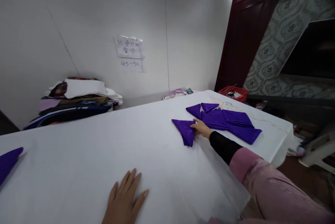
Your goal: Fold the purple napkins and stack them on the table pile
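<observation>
My right hand [202, 128] reaches out to the right side of the table. Its thumb and fingers pinch the edge of a folded purple napkin [185, 130], which has a pointed left corner and lies on or just over the cloth; the exact contact is hard to tell. Close beyond that hand, several more purple napkins [237, 118] lie folded, partly overlapping. My left hand [125, 198] rests palm down on the white tablecloth [91, 161] near the front, fingers spread, holding nothing. At the far left, another piece of purple cloth [9, 161] is cut off by the frame edge.
Folded clothes [78, 95] are piled at the back left against a white wall panel [196, 35]. A paper sign [130, 51] is taped there. A red basket [233, 94] stands past the far right table corner, and a white stool [318, 152] is on the floor at right.
</observation>
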`<control>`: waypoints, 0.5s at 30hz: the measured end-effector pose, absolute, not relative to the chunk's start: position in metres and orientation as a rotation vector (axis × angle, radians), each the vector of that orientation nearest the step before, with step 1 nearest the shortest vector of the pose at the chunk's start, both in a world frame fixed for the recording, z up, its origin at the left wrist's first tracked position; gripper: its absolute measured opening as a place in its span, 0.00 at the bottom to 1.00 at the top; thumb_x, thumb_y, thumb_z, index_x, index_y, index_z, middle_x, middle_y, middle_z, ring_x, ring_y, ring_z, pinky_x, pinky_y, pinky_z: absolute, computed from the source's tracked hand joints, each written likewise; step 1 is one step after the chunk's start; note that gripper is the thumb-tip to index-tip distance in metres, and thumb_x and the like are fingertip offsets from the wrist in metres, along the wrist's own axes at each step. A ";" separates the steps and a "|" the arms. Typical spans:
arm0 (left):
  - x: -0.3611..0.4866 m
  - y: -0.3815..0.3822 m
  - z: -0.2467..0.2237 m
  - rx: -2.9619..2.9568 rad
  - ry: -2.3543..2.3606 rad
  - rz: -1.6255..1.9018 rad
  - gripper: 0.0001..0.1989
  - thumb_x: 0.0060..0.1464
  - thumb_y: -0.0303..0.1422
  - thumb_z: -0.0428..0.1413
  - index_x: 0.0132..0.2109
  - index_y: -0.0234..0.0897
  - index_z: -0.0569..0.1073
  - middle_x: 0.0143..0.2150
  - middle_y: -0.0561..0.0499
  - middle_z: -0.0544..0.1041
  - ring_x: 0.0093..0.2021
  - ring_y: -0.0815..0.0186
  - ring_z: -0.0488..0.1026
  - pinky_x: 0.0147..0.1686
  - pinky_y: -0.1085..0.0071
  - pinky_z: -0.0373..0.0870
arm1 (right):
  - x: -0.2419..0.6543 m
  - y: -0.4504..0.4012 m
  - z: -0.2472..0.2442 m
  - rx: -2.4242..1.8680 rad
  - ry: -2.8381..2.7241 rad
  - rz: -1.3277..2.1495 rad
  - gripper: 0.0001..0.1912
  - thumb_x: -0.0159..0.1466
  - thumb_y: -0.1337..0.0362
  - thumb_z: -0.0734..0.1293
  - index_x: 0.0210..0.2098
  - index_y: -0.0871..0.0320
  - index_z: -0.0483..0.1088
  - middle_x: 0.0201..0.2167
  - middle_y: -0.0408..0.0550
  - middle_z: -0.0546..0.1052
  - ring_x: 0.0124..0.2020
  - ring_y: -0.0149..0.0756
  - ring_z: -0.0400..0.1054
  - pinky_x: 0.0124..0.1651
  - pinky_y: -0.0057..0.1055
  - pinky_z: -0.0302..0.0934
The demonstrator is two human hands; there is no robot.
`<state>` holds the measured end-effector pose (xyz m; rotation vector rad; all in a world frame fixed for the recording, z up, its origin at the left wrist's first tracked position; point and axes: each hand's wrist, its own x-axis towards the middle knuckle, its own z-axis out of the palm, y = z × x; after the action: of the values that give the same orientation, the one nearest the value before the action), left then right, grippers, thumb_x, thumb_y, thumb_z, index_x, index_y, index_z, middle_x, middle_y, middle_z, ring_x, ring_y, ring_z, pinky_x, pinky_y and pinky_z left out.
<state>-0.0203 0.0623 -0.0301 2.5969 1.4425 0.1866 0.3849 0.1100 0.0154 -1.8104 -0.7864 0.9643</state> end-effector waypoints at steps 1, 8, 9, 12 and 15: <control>-0.020 0.063 -0.031 2.599 1.439 0.205 0.30 0.55 0.48 0.43 0.61 0.39 0.58 0.65 0.48 0.52 0.66 0.56 0.46 0.61 0.47 0.43 | 0.387 0.110 0.018 -1.835 -0.797 0.993 0.22 0.62 0.65 0.64 0.55 0.60 0.58 0.36 0.47 0.72 0.30 0.32 0.69 0.31 0.31 0.67; -0.022 0.064 -0.036 2.620 1.437 0.218 0.30 0.56 0.48 0.43 0.61 0.40 0.59 0.65 0.48 0.52 0.66 0.55 0.46 0.61 0.46 0.45 | 0.392 0.122 0.034 -1.967 -0.911 1.045 0.16 0.64 0.60 0.63 0.50 0.60 0.64 0.48 0.51 0.68 0.44 0.39 0.67 0.44 0.41 0.65; -0.022 0.064 -0.036 2.620 1.437 0.221 0.30 0.56 0.48 0.42 0.61 0.40 0.59 0.65 0.48 0.52 0.66 0.55 0.46 0.61 0.47 0.45 | 0.392 0.122 0.035 -1.982 -0.922 1.052 0.16 0.64 0.60 0.62 0.50 0.60 0.64 0.48 0.51 0.68 0.44 0.39 0.67 0.44 0.42 0.64; -0.021 0.063 -0.034 2.618 1.436 0.216 0.30 0.56 0.48 0.42 0.61 0.39 0.59 0.65 0.48 0.53 0.66 0.56 0.46 0.61 0.47 0.45 | 0.393 0.119 0.035 -2.018 -0.932 1.104 0.16 0.64 0.60 0.62 0.50 0.60 0.64 0.48 0.50 0.68 0.44 0.40 0.67 0.44 0.41 0.64; -0.020 0.062 -0.030 2.615 1.428 0.220 0.30 0.56 0.48 0.42 0.61 0.38 0.59 0.65 0.47 0.54 0.66 0.56 0.47 0.61 0.48 0.45 | 0.395 0.110 0.034 -2.026 -0.915 1.215 0.14 0.64 0.60 0.62 0.47 0.61 0.66 0.44 0.50 0.71 0.39 0.36 0.69 0.40 0.37 0.66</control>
<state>-0.0202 0.0617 -0.0304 2.6154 1.4282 0.2203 0.3950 0.1095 0.0336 -2.0261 -0.9154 1.2151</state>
